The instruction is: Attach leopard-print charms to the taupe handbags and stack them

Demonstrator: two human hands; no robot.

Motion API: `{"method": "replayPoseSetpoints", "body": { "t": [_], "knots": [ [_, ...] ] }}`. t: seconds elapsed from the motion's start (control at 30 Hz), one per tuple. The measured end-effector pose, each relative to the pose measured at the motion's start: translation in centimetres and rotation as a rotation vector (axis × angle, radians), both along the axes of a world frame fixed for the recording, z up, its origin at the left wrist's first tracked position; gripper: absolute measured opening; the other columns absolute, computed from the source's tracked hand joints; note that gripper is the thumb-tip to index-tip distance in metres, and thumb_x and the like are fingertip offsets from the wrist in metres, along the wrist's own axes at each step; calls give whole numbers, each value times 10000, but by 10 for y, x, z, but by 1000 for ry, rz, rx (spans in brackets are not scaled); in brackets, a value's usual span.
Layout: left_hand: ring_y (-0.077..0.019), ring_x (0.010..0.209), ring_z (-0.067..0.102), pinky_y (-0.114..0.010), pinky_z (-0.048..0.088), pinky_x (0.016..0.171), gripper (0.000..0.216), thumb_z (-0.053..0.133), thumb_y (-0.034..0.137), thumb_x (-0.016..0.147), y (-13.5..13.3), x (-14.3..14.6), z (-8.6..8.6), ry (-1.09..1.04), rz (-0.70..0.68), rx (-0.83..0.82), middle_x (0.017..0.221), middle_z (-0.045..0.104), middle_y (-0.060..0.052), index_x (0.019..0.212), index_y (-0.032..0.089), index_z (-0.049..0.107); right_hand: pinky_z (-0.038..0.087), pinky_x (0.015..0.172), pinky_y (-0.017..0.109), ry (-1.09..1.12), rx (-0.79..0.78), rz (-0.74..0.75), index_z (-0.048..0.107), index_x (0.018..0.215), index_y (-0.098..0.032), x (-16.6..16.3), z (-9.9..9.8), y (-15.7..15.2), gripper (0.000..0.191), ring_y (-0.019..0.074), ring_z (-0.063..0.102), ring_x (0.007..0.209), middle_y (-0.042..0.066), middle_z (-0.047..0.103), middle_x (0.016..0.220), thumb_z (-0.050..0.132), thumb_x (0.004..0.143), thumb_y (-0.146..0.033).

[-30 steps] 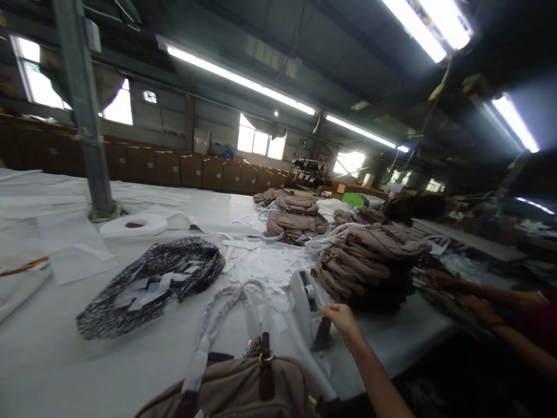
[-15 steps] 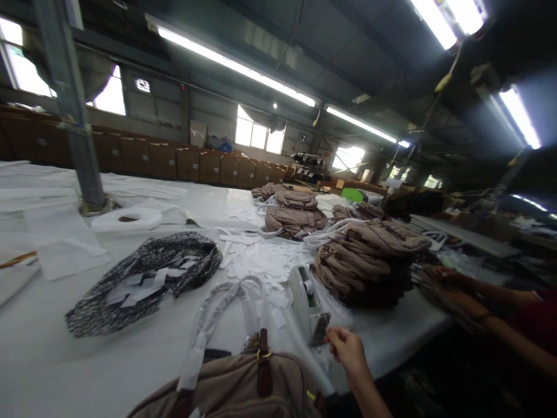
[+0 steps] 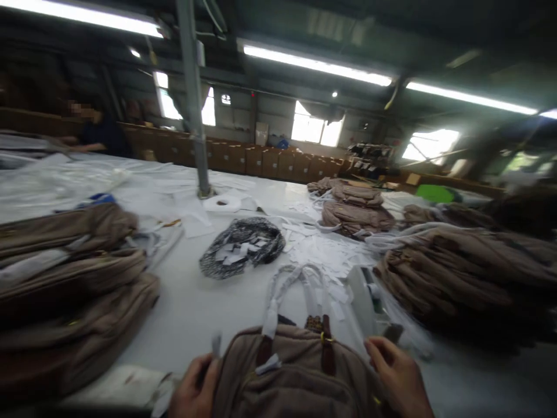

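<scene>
At the bottom centre of the frame: a brown canvas bag lies on the white worktop, nearest the camera, between the two hands.
Left hand: the left hand sits at the bag's left edge, fingers curled, touching the fabric; a small white strip stands up just beside it. Whether the fingers pinch that strip or grip the bag cannot be told.
Right hand: the right hand rests on the bag's right shoulder, fingers bent over the fabric and partly closed; a firm grip is not visible.
Bag handles: wrapped handles in white covering loop away from the bag towards mid-frame, joined to it by dark leather tabs.
Handling advice: judged from this pose, the bag is being steadied from both sides. Keep both hands low on the body of the bag, keep the handles free of the fingers, and avoid dragging the loose white cuttings beneath it.
Right of the bag: a white tape dispenser, just beside the right hand.
Left of frame: a stack of brown bags; further bag stacks at right and upper right.
Mid-frame: a patterned bag with white scraps on it; paper cuttings lie scattered beside it.
Room: a workshop with strip lights, a steel column, a row of cartons under the windows, and a person at upper left.
</scene>
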State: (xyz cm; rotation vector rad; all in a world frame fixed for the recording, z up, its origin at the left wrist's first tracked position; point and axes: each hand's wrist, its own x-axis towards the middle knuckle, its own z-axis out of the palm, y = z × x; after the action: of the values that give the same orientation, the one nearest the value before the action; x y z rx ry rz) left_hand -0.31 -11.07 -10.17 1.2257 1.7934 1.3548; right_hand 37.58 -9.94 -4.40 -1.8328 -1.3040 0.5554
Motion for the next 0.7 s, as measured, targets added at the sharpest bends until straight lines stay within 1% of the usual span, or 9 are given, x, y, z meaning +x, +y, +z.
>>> {"method": "replayPoseSetpoints", "body": {
  "t": [0.03,0.1,0.17,0.23,0.3,0.37,0.4,0.53,0.7],
  "knots": [
    [-226,785,659,-258,530,685,461,566,629,700,-1,-2,0,-18,-18,-16,794,719,-7,848,199,643,478,631,279,-6,16,139,692,751,-222,-24,13,6,301,235,648,692,58,708,733,572,737,-498],
    [-215,787,651,-262,515,707,410,537,574,757,-2,-2,2,-39,-38,-22,809,709,-15,880,193,626,462,629,258,-40,43,474,692,735,-219,-79,41,17,244,209,633,675,42,701,715,559,786,-417],
    [-207,778,642,-265,503,709,361,510,531,797,-4,1,7,-54,-42,-12,802,697,-17,878,194,613,449,638,237,-40,77,803,701,728,-206,-135,64,25,216,183,620,665,29,701,713,534,817,-312],
    [-206,781,638,-271,497,712,333,495,501,817,-6,5,12,-85,-56,5,814,693,-23,877,194,607,434,631,213,-25,69,1065,717,767,-189,-183,75,33,186,157,611,662,11,703,717,543,806,-240],
    [-214,800,638,-282,496,717,319,493,483,822,-9,7,16,-123,-70,23,843,695,-35,889,191,605,410,580,189,-50,22,1252,729,805,-169,-218,74,44,172,136,594,633,2,704,702,566,786,-221],
    [-223,813,637,-292,494,715,315,499,477,819,-10,7,18,-142,-63,37,857,698,-45,894,190,607,376,529,175,-128,-16,1342,738,803,-155,-241,66,55,165,121,571,595,3,699,663,589,759,-211],
    [-225,811,636,-294,492,712,311,498,474,821,-11,7,18,-143,-55,43,852,697,-45,889,192,608,361,512,173,-180,-26,1350,741,791,-152,-248,62,60,165,118,562,581,6,697,645,593,749,-210],
    [-208,796,616,-282,471,711,288,454,448,859,-11,9,18,-130,-33,60,805,674,-28,841,202,604,326,477,187,-342,-49,1278,752,743,-148,-263,54,69,198,126,554,555,39,705,623,561,719,-195],
    [-205,810,607,-285,458,734,286,435,449,868,-10,11,17,-144,-20,35,811,658,-21,852,206,586,295,433,196,-377,-132,1205,753,680,-106,-267,54,73,211,126,524,502,59,676,539,553,649,-163]
  ]
}}
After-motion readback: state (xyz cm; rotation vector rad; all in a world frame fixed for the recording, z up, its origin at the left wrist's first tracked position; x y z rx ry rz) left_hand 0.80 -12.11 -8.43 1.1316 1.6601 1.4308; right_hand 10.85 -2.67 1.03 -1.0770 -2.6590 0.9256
